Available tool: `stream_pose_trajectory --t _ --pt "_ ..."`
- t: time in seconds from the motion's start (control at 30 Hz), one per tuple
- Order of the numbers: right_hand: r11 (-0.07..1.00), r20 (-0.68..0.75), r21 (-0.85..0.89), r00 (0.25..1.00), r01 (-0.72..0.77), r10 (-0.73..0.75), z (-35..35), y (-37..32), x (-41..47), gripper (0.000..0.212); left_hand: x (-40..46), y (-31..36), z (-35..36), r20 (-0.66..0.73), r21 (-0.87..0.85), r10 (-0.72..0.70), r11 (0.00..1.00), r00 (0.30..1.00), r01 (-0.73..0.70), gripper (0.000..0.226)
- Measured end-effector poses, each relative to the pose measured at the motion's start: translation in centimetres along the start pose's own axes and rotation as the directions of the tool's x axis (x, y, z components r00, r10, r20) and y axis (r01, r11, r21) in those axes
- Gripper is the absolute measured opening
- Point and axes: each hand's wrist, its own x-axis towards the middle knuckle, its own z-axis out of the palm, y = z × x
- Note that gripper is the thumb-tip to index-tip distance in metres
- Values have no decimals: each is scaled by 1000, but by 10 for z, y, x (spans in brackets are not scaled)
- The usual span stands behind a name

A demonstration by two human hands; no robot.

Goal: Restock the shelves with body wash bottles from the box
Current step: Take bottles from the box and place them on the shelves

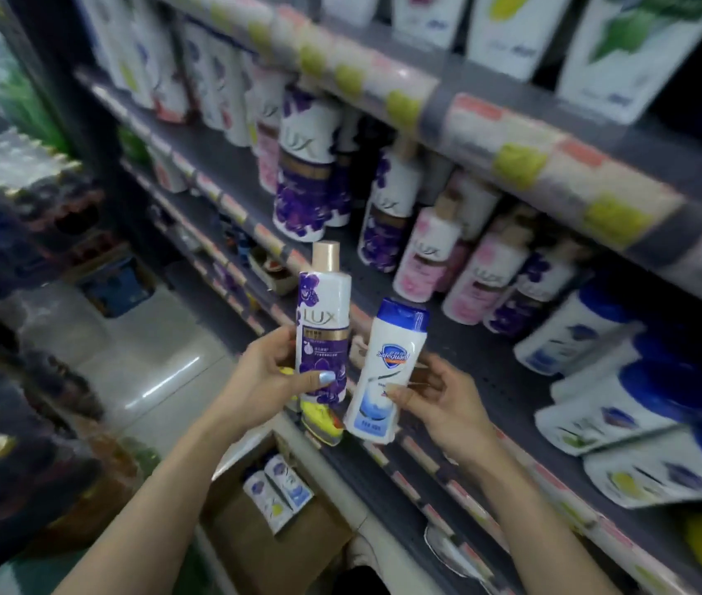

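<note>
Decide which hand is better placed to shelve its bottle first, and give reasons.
Probably the left hand. Its purple bottle is upright, just in front of the matching purple bottles on the shelf. The right hand holds a blue-capped bottle tilted, with its matching bottles farther right.

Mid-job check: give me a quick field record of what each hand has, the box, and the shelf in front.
left hand: holds purple Lux bottle, upright
right hand: holds white Safeguard bottle, blue cap, tilted
box: open on floor below hands, bottles still inside
shelf: purple and pink Lux bottles standing, blue-capped white bottles lying to the right
placement: neither held bottle is on the shelf
</note>
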Motion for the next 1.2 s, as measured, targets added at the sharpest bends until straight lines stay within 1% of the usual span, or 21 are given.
stream_pose_trajectory --t 0.1,0.23,0.33,0.43,0.53,0.67,0.8,0.93,1.1,1.2 --pt "998 -128 26 991 55 -51 -29 -10 -9 35 19 21 27 83 46 67 996 994 -71 43" --pt "993 -288 52 954 108 -89 -59 -14 -21 36 45 41 67 195 114 134 981 972 -158 41" --pt "992 -411 -14 904 123 -118 -70 -12 -26 34 66 46 92 230 151 166 967 959 -203 40" --pt "989 -529 -114 837 93 -140 -72 -5 -29 41 83 45 111 261 189 189 952 947 -242 44" --pt "971 -614 -235 768 41 -181 -68 2 -26 44 96 37 123 270 256 209 926 940 -279 46" --pt "956 -689 -293 694 1 -212 -61 9 -17 42 107 30 137 269 287 223 910 937 -299 48" --pt "927 -735 -375 607 7 -302 -54 12 -12 44 112 25 152 265 296 230 905 936 -306 49" --pt "942 -788 -336 548 -3 -279 -52 16 -4 48 117 25 163 222 356 272 871 936 -337 55" --pt "944 -813 -330 516 -28 -269 -44 23 -1 46 118 19 167 207 345 319 861 925 -374 52" --pt "951 -841 -293 500 -103 -205 -39 25 5 43 117 16 168 185 308 342 870 921 -385 52"
